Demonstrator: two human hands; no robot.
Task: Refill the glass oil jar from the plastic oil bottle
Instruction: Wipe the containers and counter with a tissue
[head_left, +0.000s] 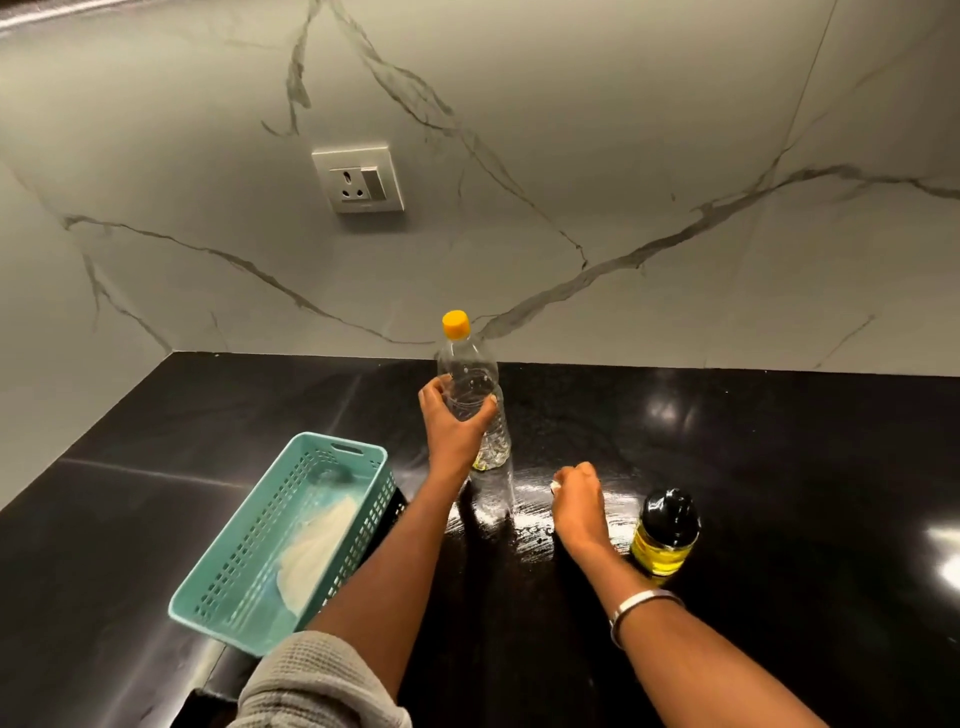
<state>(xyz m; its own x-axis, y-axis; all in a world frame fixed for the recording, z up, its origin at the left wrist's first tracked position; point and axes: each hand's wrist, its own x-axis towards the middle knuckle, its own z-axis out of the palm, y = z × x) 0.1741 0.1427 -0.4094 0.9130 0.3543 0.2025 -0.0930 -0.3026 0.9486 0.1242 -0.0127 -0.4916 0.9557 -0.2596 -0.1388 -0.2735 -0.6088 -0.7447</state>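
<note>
Your sleeve (322, 686) is closest to the camera, rolled up on your left arm. Your left hand (453, 423) wraps its fingers and thumb round the middle of the bottle (475, 410). It looks lifted a bit off the counter (779, 467), and its yellow cap (456, 324) is on. Almost no oil is left inside. Your right hand (577, 491) is curled, knuckles up, on the wet, shiny patch, pinching something small and white. It may be a tissue, but I cannot tell.

I think you are wiping up a spill. Hold the bottle up and straight while you wipe under it. Rub slowly, so your arm does not bump the jar (666, 535). It stands just right of your wrist, with yellow oil inside and a black lid on. A teal basket (363, 457) sits on the left.
</note>
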